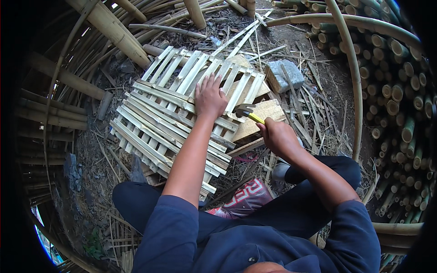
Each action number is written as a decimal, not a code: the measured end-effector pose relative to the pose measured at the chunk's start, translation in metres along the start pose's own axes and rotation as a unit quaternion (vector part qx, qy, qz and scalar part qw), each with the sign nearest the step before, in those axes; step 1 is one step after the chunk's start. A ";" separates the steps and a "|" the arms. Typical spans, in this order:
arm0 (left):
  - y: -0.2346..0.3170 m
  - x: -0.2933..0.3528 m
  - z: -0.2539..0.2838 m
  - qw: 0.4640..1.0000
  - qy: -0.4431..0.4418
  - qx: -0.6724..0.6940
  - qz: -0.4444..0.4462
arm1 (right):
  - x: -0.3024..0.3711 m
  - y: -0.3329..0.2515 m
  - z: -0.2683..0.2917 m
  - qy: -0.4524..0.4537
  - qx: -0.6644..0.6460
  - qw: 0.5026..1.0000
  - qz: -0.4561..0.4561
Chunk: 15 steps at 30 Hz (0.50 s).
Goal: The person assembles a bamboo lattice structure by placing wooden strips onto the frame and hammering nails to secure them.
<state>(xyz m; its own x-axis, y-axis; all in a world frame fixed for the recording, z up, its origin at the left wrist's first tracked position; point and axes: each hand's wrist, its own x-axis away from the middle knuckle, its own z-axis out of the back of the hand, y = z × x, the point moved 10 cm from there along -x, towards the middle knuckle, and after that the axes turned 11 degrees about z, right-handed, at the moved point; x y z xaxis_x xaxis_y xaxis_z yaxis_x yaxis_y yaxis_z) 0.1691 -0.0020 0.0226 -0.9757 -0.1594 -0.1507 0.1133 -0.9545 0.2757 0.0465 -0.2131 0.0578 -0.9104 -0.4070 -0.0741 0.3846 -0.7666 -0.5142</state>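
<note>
My left hand (210, 96) lies on a lattice panel of split bamboo slats (175, 82), fingers stretched out and slightly apart. The thumb points right. In my right hand (276, 136) is a claw hammer (256, 118), gripped by its yellow handle. Its dark metal head is at the panel's right side, close to the left hand; whether it touches a slat I cannot tell. Several slats run crosswise over the panel's near part. Beneath its right side are pale wooden boards (260, 116). Any nail at the left hand is too small to make out.
A grey stone block (284, 76) sits beyond the boards at right. Cut bamboo poles (391, 95) are stacked far right, behind a curved pole (356, 91). Bamboo rails (59, 75) stand left. A red printed sack (246, 198) lies between my legs. Bamboo scraps litter the ground.
</note>
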 end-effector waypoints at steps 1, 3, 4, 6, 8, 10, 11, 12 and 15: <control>0.000 0.000 0.001 1.000 0.001 0.000 0.000 | 0.000 0.000 -0.001 -0.004 0.001 1.000 -0.001; 0.000 -0.001 0.001 1.000 0.000 -0.004 0.000 | -0.001 -0.004 0.002 -0.004 0.000 1.000 0.006; 0.000 0.001 0.001 1.000 -0.003 -0.008 0.001 | -0.001 -0.006 0.002 -0.008 0.004 1.000 0.008; 0.000 0.001 0.001 1.000 -0.004 -0.009 0.002 | -0.001 -0.006 0.002 -0.010 0.004 1.000 0.009; 0.001 0.000 0.001 1.000 -0.001 -0.004 0.002 | -0.001 -0.002 -0.001 -0.008 -0.005 1.000 0.006; 0.000 0.000 -0.001 1.000 -0.004 -0.001 0.005 | -0.001 -0.004 0.001 -0.009 0.006 1.000 0.005; -0.002 0.000 -0.002 1.000 -0.006 0.000 0.007 | -0.001 -0.007 0.002 -0.010 0.011 1.000 0.005; -0.003 0.000 -0.002 1.000 -0.005 -0.003 0.007 | -0.002 -0.012 0.008 0.009 0.006 1.000 0.013; -0.003 -0.001 -0.002 1.000 -0.002 -0.006 0.004 | -0.001 -0.021 0.023 0.079 -0.014 0.996 0.043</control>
<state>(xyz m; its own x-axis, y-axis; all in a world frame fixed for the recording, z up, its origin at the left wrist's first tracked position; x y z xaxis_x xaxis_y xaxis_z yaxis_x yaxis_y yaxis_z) 0.1702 0.0004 0.0196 -0.9755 -0.1660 -0.1441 0.1234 -0.9560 0.2663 0.0431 -0.2076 0.0882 -0.8878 -0.3852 -0.2518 0.4598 -0.7170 -0.5240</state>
